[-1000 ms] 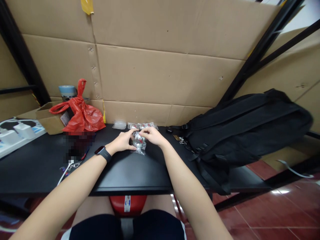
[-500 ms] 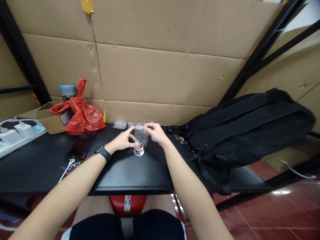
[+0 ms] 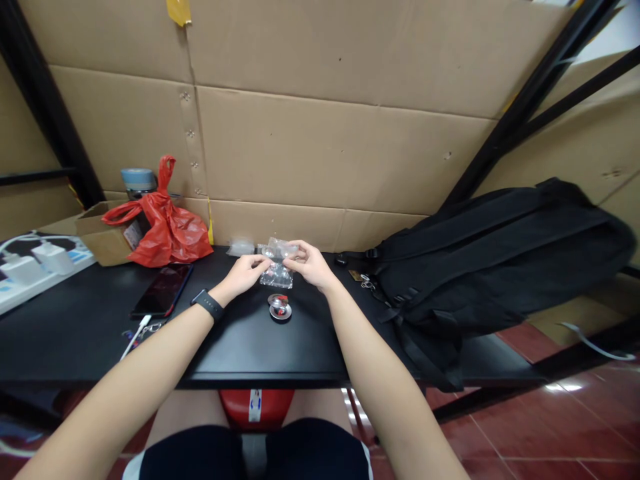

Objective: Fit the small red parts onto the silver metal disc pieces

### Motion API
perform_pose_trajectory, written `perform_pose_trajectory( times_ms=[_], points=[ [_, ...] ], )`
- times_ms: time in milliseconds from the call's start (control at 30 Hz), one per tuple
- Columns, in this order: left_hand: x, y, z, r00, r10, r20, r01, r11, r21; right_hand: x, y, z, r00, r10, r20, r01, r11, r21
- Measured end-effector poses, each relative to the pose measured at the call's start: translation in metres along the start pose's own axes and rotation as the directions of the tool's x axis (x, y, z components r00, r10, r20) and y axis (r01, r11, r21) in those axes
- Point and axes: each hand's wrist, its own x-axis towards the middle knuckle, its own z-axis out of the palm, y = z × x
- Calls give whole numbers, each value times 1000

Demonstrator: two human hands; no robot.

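Over the back part of the black table [image 3: 235, 353], a small clear plastic bag [image 3: 277, 277] hangs between my two hands. My left hand [image 3: 247, 272] pinches its left side with thumb and index finger. On the right side, the fingers of my right hand [image 3: 311, 265] are closed on the same bag. Small shiny round shapes show through the plastic, too blurred to name. Nearer to me lie round silvery discs with red marks [image 3: 281, 310], overlapping each other on the tabletop and apart from both hands.
Another clear plastic packet [image 3: 241, 248] lies by the cardboard wall [image 3: 310, 153]. To the left are a phone [image 3: 163, 290], a white cable, a red plastic bag [image 3: 175, 230], an open carton [image 3: 103, 237] and a power strip [image 3: 50, 277]. A black backpack [image 3: 500, 253] fills the right.
My left thumb has left the silvery discs, which now rest on the table alone. The left hand has closed on the clear bag, and the bag has shifted between both hands.
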Motion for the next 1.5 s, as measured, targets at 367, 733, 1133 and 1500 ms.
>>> perform_pose_trajectory(
  times_ms=[367, 733, 1133, 1500],
  points=[
    [-2, 13, -2, 985, -80, -151, 117, 960, 254, 5, 11, 2, 984, 33, -176, -20, 997, 76],
    [-7, 20, -10, 968, 178, -179, -97, 917, 387, 4, 16, 2, 991, 105, -84, -111, 991, -73],
    [-11, 28, -11, 947, 264, 181, -317, 698, 642, 3, 14, 12, 994, 99, -52, -98, 995, 32],
    [4, -8, -46, 964, 144, -225, 81, 645, 760, 10, 23, 12, 978, 43, -203, -54, 997, -49]
  ],
)
